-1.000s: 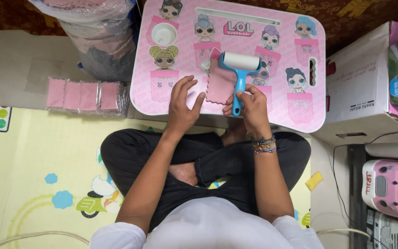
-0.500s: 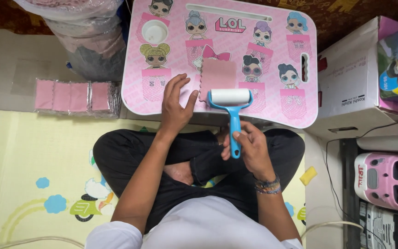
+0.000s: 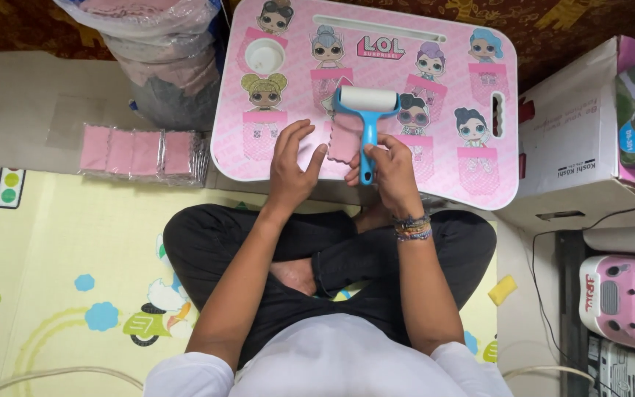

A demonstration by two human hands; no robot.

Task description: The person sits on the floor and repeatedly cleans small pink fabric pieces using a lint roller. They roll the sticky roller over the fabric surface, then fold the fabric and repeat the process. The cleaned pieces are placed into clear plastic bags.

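The right hand (image 3: 389, 165) sits just right of centre in the upper half of the frame, its fingers curled around the lower end of the handle of a blue roller (image 3: 366, 121). The roller's white drum lies higher up, crosswise on the pink lap table (image 3: 450, 158), and its handle runs down toward the person. Beaded bracelets (image 3: 411, 226) circle the right wrist.

The left hand (image 3: 292, 163) lies to the left of the roller, palm down and fingers spread loosely, holding nothing. Its thumb reaches right and touches the edge of a small pink scalloped sheet (image 3: 342, 140), which lies flat on the table beneath and just left of the roller's handle, with the drum at its upper end.

The table fills the upper middle of the frame; it is printed with cartoon doll figures and has a round cup recess (image 3: 264, 56) at its upper left. The person sits cross-legged in dark trousers on a pale yellow play mat (image 3: 60, 242) with road and car pictures. At left, a wrapped row of pink sheets (image 3: 140, 153) lies on flattened cardboard (image 3: 16, 95). A clear plastic bag (image 3: 163, 51) of pink and grey material stands at upper left. At right are a white cardboard box (image 3: 575, 147) and, lower, a pink toy car (image 3: 626, 301).
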